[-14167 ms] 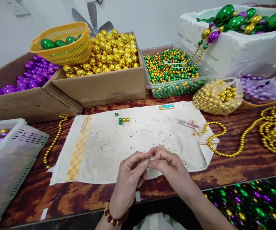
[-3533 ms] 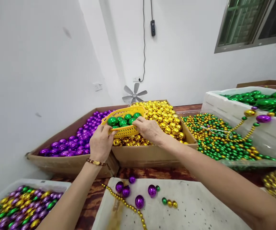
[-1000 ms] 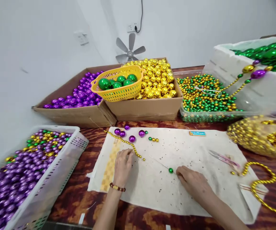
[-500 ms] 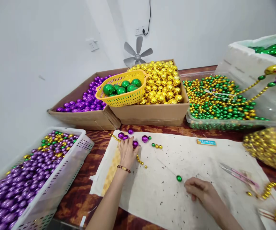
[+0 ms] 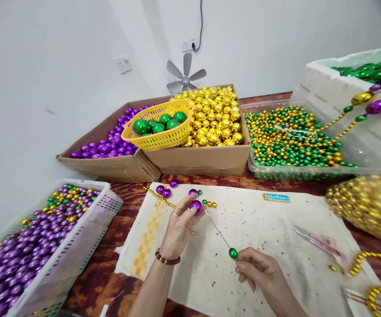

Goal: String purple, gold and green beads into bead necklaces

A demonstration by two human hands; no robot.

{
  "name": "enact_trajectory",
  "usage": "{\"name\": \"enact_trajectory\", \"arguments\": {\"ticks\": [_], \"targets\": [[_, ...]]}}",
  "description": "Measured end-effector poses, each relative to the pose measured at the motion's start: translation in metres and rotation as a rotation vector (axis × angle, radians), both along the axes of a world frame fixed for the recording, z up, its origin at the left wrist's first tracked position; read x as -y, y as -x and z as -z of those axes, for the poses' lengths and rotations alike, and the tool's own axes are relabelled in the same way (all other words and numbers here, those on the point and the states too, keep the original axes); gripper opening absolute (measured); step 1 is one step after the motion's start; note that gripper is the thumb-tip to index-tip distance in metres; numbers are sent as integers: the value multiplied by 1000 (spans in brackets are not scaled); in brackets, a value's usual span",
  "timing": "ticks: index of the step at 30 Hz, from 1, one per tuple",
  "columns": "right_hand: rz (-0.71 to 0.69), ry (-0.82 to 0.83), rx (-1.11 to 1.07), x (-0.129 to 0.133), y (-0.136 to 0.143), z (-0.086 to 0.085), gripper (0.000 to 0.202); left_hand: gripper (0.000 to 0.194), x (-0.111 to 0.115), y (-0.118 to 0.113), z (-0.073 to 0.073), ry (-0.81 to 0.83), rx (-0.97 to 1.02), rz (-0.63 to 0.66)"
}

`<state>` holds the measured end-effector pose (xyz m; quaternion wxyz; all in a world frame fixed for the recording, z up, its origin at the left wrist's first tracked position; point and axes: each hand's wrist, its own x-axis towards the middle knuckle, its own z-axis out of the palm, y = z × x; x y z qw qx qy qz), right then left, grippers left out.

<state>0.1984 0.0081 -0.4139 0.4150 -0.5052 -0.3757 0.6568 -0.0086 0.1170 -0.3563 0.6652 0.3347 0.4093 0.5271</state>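
My left hand (image 5: 179, 224), with a bead bracelet on the wrist, pinches a shiny purple bead (image 5: 196, 207) above the white cloth. My right hand (image 5: 258, 268) is closed just behind a small green bead (image 5: 233, 253), gripping the end of a long thin needle (image 5: 218, 229) that passes through that bead. The needle's far tip reaches the purple bead's edge; whether it has entered a hole I cannot tell. Behind my left hand lie loose purple beads (image 5: 166, 193), a short row of gold beads (image 5: 212, 204) and a gold bead string (image 5: 159, 196).
A white cloth (image 5: 276, 246) covers the table's middle, with scissors (image 5: 319, 242) and a blue-orange packet (image 5: 276, 197) on it. Around it stand a white crate (image 5: 111, 198), cardboard boxes (image 5: 197, 160), a yellow basket (image 5: 164, 140), a clear tub (image 5: 296, 169) and a foam box (image 5: 312, 83).
My left hand has picked up a purple bead from the cloth and brought it right, towards me. The needle in my right hand now meets that bead; the view has shifted slightly.
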Motion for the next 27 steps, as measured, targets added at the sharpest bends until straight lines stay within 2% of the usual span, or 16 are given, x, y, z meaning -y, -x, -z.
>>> {"name": "enact_trajectory", "arguments": {"ticks": [2,5,8,12,18,27], "targets": [[31,-15,11,5,-2,-4,30,30,7,-11,-10,0,76,6],[46,-51,60,14,-6,-8,31,29,11,-19,-17,-33,59,-14],[32,-131,133,22,-7,-10,31,28,12,-23,-18,-59,17,-62],[6,-208,170,28,-2,-10,32,27,14,-27,-22,-59,74,-100],[-6,-198,196,30,3,-10,31,27,15,-26,-29,-40,141,-134],[108,-191,198,26,8,-13,32,26,19,-32,-29,9,138,-101]]}}
